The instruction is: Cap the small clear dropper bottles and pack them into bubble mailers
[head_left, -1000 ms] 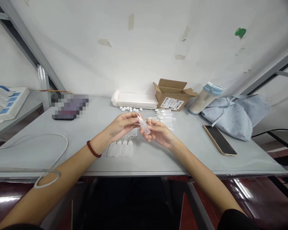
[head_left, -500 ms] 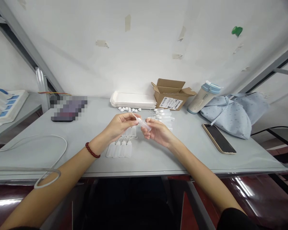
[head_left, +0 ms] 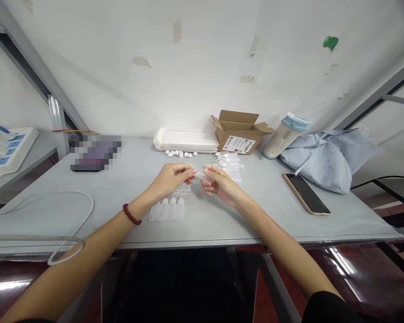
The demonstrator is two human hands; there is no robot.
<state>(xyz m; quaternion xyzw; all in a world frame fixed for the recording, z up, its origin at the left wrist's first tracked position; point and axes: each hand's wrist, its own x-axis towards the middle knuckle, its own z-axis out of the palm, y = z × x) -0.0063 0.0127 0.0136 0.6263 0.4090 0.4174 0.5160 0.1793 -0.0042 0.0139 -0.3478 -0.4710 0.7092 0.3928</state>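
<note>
My left hand (head_left: 177, 176) and my right hand (head_left: 221, 185) meet above the table around one small translucent squeeze bottle (head_left: 206, 176). My right fingers are wrapped about its body. At its nozzle end, my left thumb and forefinger pinch together; what exactly lies between them is too small to make out. Just below my left hand several similar bottles (head_left: 171, 210) lie side by side with thin curved nozzles, partly covered by the hand. Beyond my right hand is another group of bottles (head_left: 234, 168). Small white caps (head_left: 181, 154) sit in a loose row behind my hands.
White flat trays or sleeves (head_left: 186, 140) are stacked by the wall, beside an open cardboard box (head_left: 239, 134). A tumbler (head_left: 284, 137), a blue cloth bag (head_left: 318, 161) and a phone (head_left: 306, 194) are at right. At left lie a blurred-out item (head_left: 96, 154) and a white cable (head_left: 90, 204).
The bottle has turned flatter and is now more hidden by my fingers. My left hand has shifted slightly down toward me; my right hand stays nearly in place.
</note>
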